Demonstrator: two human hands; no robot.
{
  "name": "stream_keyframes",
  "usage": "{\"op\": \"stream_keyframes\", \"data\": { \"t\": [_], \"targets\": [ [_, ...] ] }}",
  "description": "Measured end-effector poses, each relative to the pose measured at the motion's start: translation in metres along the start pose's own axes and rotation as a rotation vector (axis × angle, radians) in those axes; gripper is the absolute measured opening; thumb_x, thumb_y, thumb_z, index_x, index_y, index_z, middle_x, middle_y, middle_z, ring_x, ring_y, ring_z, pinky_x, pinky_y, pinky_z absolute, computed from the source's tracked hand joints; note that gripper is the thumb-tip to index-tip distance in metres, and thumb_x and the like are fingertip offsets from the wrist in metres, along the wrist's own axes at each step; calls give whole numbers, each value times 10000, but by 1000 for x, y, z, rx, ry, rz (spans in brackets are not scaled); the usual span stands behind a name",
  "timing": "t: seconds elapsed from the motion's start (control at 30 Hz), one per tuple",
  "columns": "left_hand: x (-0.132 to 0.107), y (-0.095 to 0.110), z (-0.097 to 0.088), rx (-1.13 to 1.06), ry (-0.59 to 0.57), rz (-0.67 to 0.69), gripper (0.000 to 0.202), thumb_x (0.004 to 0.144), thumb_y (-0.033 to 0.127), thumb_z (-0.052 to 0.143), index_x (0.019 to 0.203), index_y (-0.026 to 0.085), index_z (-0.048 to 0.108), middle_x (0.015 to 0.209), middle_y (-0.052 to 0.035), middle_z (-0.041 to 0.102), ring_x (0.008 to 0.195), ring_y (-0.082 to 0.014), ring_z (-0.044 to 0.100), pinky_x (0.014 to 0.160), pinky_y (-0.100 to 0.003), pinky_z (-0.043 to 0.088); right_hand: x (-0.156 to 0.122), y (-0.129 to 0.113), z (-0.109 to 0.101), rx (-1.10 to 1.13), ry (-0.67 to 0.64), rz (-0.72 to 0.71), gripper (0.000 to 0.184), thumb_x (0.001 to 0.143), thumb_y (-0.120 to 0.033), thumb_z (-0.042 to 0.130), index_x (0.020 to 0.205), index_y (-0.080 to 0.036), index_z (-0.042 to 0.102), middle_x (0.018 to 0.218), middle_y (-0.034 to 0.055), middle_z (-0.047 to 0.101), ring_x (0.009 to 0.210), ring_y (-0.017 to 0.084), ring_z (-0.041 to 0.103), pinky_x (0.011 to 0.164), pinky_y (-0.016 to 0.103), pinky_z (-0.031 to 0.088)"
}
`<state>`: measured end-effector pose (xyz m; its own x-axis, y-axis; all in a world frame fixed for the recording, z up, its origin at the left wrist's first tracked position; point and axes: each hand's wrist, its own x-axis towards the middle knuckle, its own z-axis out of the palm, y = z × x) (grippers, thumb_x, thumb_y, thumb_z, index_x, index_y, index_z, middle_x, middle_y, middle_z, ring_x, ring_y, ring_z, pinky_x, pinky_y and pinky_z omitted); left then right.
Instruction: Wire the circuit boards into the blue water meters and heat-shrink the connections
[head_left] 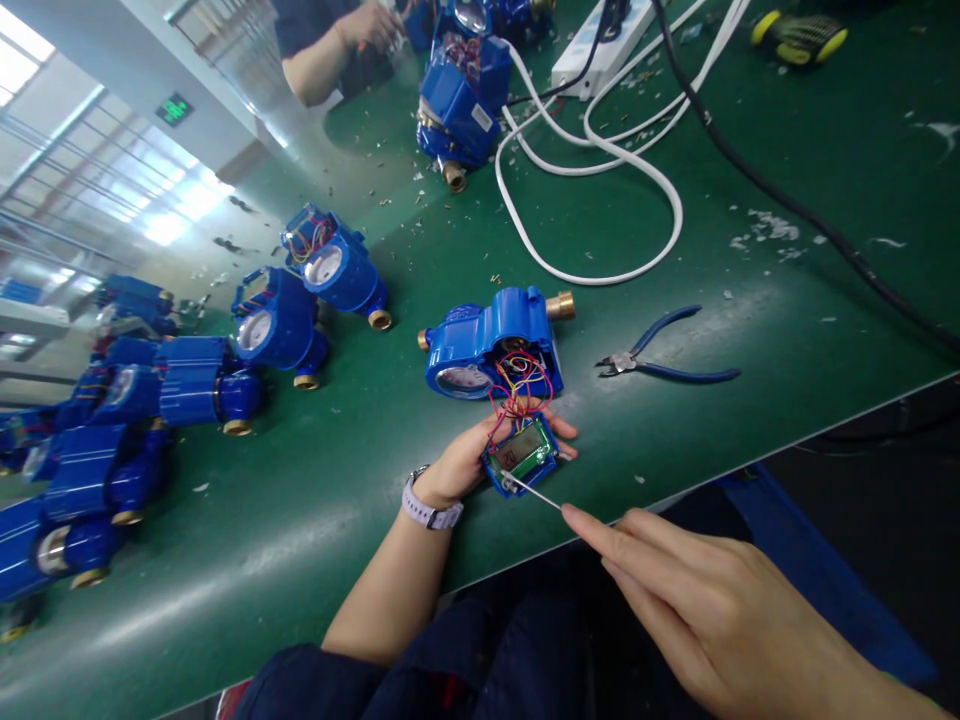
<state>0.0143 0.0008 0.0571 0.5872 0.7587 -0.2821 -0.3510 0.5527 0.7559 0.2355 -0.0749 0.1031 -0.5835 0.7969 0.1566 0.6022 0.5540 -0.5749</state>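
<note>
The grip of the left hand [471, 452] curls around a display module [525, 450], a green board with a small screen in a blue frame, held just above the near side of the counter [292, 500]. The grip of the right hand [694, 590] wraps a slim metal tool [541, 496], index finger stretched along it, its tip at the module's lower left corner; its handle is hidden. Red and yellow wires [525, 375] run from the module into the open housing of a blue meter [487, 335] lying just beyond. A pale watch [420, 507] circles the left wrist. Right of the meter lie blue-handled pliers [637, 362], jaws parted. Farther out are a looped white cable [679, 215], a power strip [604, 50] and a yellow-and-black screwdriver [799, 40]. More blue meters [274, 325] stand leftward; across the counter shows another person's forearm [315, 72].
</note>
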Motion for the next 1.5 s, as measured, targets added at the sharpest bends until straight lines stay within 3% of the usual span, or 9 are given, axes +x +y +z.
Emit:
{"op": "stream_keyframes", "data": {
  "t": [0.1, 0.27, 0.47, 0.6, 0.87, 1.2, 1.33, 1.5],
  "targets": [
    [5, 2, 2, -2, -17, 17, 446, 835, 514, 616, 1106, 161, 635, 1056, -127, 681, 920, -262, 664, 907, -418, 485, 1, 1, -2, -24, 4, -7, 444, 935, -104, 350, 1277, -169, 627, 851, 61, 713, 503, 131, 634, 526, 231, 568],
    [15, 6, 6, 42, -63, 98, 618, 858, 589, 523, 1264, 128, 591, 988, -118, 659, 875, -240, 621, 867, -385, 476, 0, 3, -4, -76, 15, -17, 456, 917, -90, 354, 1281, -154, 622, 868, 75, 712, 493, 133, 623, 481, 239, 552],
    [19, 0, 4, 121, -21, 147, 674, 835, 679, 478, 1170, 118, 640, 1014, -140, 654, 915, -265, 613, 915, -407, 467, -4, 2, -2, -88, 14, -18, 448, 925, -91, 343, 1276, -153, 615, 834, 66, 706, 515, 132, 636, 481, 217, 539],
    [15, -6, 6, 63, 60, 156, 636, 794, 655, 554, 1175, 154, 642, 1014, -122, 686, 913, -277, 642, 919, -432, 481, -5, 1, -1, -77, -7, -9, 462, 911, -77, 347, 1281, -170, 609, 824, 49, 695, 485, 117, 621, 518, 217, 549],
    [12, -7, 14, 116, 202, 216, 668, 752, 694, 565, 1089, 129, 679, 980, -135, 707, 909, -306, 657, 871, -448, 501, -7, 6, 2, -96, -20, -23, 482, 873, -54, 380, 1297, -165, 579, 886, 60, 697, 452, 137, 603, 402, 258, 507],
    [12, -19, 12, 105, 157, 349, 494, 889, 564, 427, 1067, 150, 631, 930, -105, 700, 861, -257, 649, 832, -405, 504, 0, -3, -3, -244, 27, -93, 631, 662, 21, 375, 1225, -117, 623, 745, 39, 664, 436, 136, 605, 360, 256, 484],
    [12, -22, 14, 104, 171, 358, 475, 879, 561, 447, 1063, 162, 628, 930, -96, 682, 865, -251, 640, 837, -401, 509, -1, -1, 0, -187, 27, -61, 624, 685, 9, 367, 1237, -141, 616, 773, 31, 676, 378, 110, 563, 343, 236, 470],
    [12, -22, 16, 117, 182, 373, 478, 856, 577, 478, 1065, 173, 625, 927, -92, 661, 863, -246, 614, 837, -404, 507, -7, 3, 8, -187, 34, -91, 622, 706, 13, 367, 1269, -121, 594, 749, 49, 657, 473, 143, 625, 394, 239, 505]
  ]
}}
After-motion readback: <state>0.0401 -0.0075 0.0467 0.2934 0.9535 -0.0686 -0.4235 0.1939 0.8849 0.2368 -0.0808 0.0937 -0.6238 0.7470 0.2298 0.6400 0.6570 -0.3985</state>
